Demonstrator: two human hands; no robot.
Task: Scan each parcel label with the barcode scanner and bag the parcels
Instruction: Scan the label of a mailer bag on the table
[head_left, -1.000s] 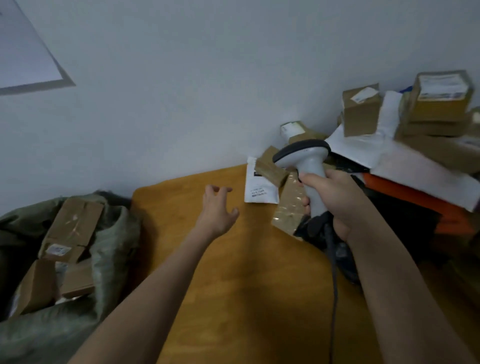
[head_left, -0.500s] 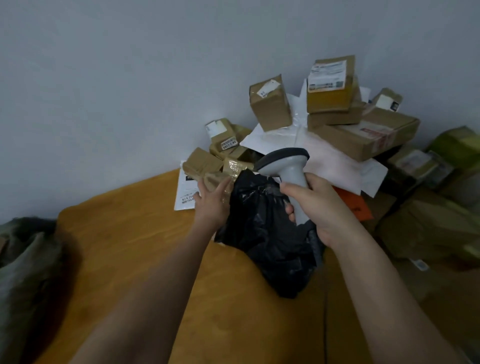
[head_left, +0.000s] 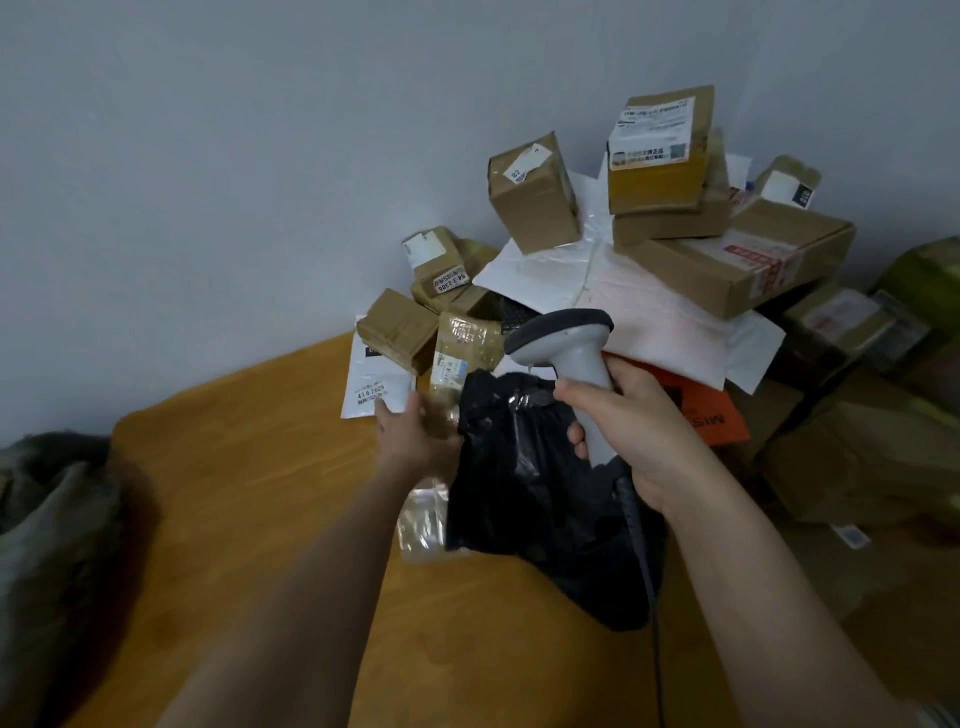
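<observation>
The wooden table (head_left: 249, 519) is the biggest thing in front of you, and I use it as the landmark. At its far right corner the pile of parcels (head_left: 675, 249) rises against the wall: brown boxes with white labels lying on white mailers, and an orange mailer (head_left: 711, 410) sticking out under them. At the table's left edge you see a grey-green sack (head_left: 52, 545).

On the table, near its right side and just in front of the pile, lies a black plastic parcel (head_left: 530, 499), wrinkled and shiny. Beside it on its left, a flat tape-covered parcel (head_left: 441, 415) stretches from the pile toward you, and your left hand (head_left: 415, 431) is on it. That hand is blurred, so I cannot tell if the fingers grip the parcel or only touch it.

Above the table, over the black parcel, your right hand (head_left: 628, 426) holds the barcode scanner (head_left: 566, 358). The fingers are wrapped tightly around the grey handle and the dark head points left and away from you. Its cable (head_left: 649, 597) hangs down across the black parcel.
</observation>
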